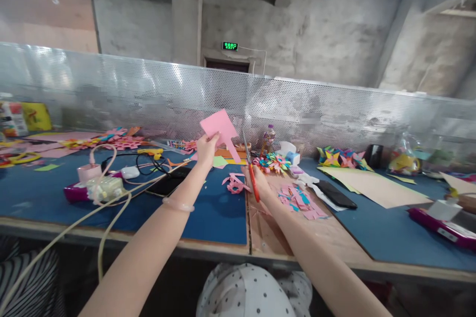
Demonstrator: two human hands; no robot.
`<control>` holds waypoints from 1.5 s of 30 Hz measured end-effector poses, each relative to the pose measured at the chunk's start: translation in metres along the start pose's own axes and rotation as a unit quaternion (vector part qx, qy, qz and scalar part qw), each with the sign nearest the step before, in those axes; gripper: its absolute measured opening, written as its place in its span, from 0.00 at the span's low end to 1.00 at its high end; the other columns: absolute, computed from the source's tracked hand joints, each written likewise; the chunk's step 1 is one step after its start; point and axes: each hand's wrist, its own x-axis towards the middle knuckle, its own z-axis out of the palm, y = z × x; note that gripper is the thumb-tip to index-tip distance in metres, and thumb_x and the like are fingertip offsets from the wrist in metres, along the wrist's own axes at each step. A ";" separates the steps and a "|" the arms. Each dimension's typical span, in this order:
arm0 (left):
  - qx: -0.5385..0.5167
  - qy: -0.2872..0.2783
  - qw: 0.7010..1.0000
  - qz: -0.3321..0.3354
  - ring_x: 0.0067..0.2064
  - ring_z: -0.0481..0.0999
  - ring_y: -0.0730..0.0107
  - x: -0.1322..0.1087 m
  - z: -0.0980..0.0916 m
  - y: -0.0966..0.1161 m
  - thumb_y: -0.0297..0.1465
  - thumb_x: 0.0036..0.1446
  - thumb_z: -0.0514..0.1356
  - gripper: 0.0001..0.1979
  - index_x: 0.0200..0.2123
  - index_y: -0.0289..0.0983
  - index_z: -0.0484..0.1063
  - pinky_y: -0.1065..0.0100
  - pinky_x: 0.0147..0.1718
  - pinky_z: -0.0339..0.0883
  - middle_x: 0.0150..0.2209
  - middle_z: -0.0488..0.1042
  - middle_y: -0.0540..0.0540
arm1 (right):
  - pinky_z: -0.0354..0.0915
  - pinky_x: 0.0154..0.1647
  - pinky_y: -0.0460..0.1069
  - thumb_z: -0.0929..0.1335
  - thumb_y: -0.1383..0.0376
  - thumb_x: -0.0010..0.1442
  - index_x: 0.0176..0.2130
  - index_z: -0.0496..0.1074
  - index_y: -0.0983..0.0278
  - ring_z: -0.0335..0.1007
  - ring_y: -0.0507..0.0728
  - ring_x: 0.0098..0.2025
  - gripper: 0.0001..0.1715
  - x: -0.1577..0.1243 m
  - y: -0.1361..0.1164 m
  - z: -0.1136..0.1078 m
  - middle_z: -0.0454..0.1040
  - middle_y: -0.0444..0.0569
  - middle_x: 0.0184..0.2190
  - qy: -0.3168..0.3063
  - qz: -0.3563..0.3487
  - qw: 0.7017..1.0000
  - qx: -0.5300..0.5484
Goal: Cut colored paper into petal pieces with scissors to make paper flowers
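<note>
My left hand (207, 148) pinches a pink sheet of paper (220, 122) by its lower edge and holds it up over the table. A narrow strip hangs from the sheet's right side, partly cut away. In my right hand (259, 183) is a pair of scissors (253, 173) with orange handles, blades pointing up and just right of that strip. Below, a pink paper cutout (235, 184) with a ring-like shape lies on the blue mat beside my right hand. Pink and blue paper scraps (301, 200) are heaped to the right of my right forearm.
Left are a power strip with chargers (98, 185), looping cables and a dark phone (171, 182). Colourful folded-paper pieces (273, 162), a bottle (269, 137), a black phone (336, 194) and large paper sheets (372, 185) lie right. A perforated metal screen (316, 109) stands behind.
</note>
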 end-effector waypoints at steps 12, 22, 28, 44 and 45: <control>-0.026 -0.011 0.999 -0.021 0.32 0.74 0.66 -0.005 0.007 -0.003 0.36 0.39 0.65 0.17 0.34 0.32 0.76 0.64 0.35 0.68 0.34 0.77 0.43 | 0.50 0.23 0.44 0.59 0.55 0.52 0.23 0.57 0.62 0.56 0.50 0.22 0.14 0.001 0.007 -0.002 0.63 0.41 0.19 -0.004 -0.019 0.995 -0.101; -0.001 -0.047 0.999 0.002 0.34 0.74 0.63 -0.011 0.012 -0.005 0.36 0.39 0.65 0.17 0.33 0.32 0.76 0.63 0.38 0.67 0.29 0.77 0.45 | 0.52 0.24 0.44 0.58 0.57 0.52 0.23 0.59 0.62 0.56 0.50 0.21 0.13 0.001 0.007 -0.005 0.61 0.41 0.18 -0.008 -0.017 0.995 -0.094; 0.001 -0.043 0.999 0.002 0.33 0.74 0.64 -0.011 0.014 -0.004 0.36 0.39 0.65 0.17 0.33 0.32 0.76 0.63 0.38 0.67 0.29 0.77 0.46 | 0.51 0.23 0.44 0.58 0.56 0.52 0.22 0.57 0.62 0.55 0.50 0.22 0.14 0.000 0.004 -0.005 0.59 0.40 0.17 -0.004 -0.022 0.998 -0.065; 0.015 -0.033 0.999 -0.011 0.32 0.74 0.66 -0.012 0.015 0.001 0.36 0.41 0.64 0.15 0.32 0.32 0.76 0.65 0.36 0.67 0.30 0.77 0.44 | 0.53 0.24 0.45 0.58 0.55 0.51 0.23 0.58 0.62 0.55 0.50 0.22 0.14 0.002 0.010 -0.005 0.59 0.40 0.18 -0.015 -0.017 0.999 -0.050; 0.015 -0.033 0.999 -0.010 0.32 0.74 0.66 -0.012 0.015 0.001 0.36 0.41 0.64 0.15 0.32 0.32 0.76 0.65 0.36 0.67 0.30 0.77 0.44 | 0.53 0.24 0.45 0.58 0.55 0.51 0.23 0.57 0.62 0.56 0.50 0.22 0.14 0.002 0.010 -0.005 0.59 0.40 0.18 -0.017 -0.019 0.998 -0.050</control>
